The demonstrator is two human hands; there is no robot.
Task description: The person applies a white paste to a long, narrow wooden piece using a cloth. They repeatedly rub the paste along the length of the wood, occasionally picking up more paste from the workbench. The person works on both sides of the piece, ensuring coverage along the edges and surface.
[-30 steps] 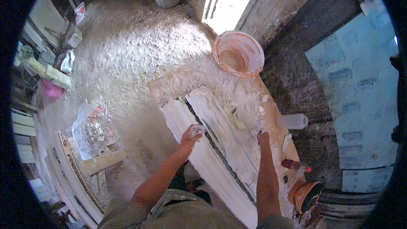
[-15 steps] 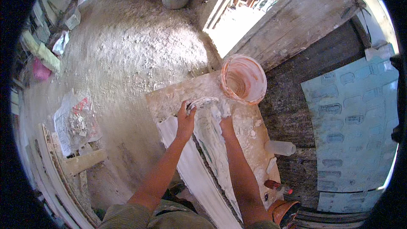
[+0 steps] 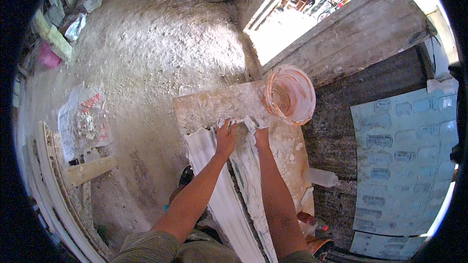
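My left hand [image 3: 225,140] is closed, its fingertips pinching the edge of wet, plaster-coated white material [image 3: 249,122] at the far end of a long mould. My right hand [image 3: 261,137] grips the same material a little to the right, its fingers partly hidden by white paste. Below and between my forearms runs a long white moulding strip [image 3: 207,152], with a second plaster-covered strip [image 3: 243,158] beside it and a dark gap between them. Both lie lengthwise toward me on a plaster-spattered board [image 3: 202,104].
An orange bucket [image 3: 291,95] smeared with plaster stands on the board's far right corner. Along its right edge lie a translucent plastic bottle [image 3: 321,178] and a red-capped bottle [image 3: 308,219]. A torn sack [image 3: 80,126] with white lumps lies on the floor at left.
The white material that looped up between my hands now sits lower and flatter. My hands have drawn closer together, the left shifting right. The whole view has shifted slightly.
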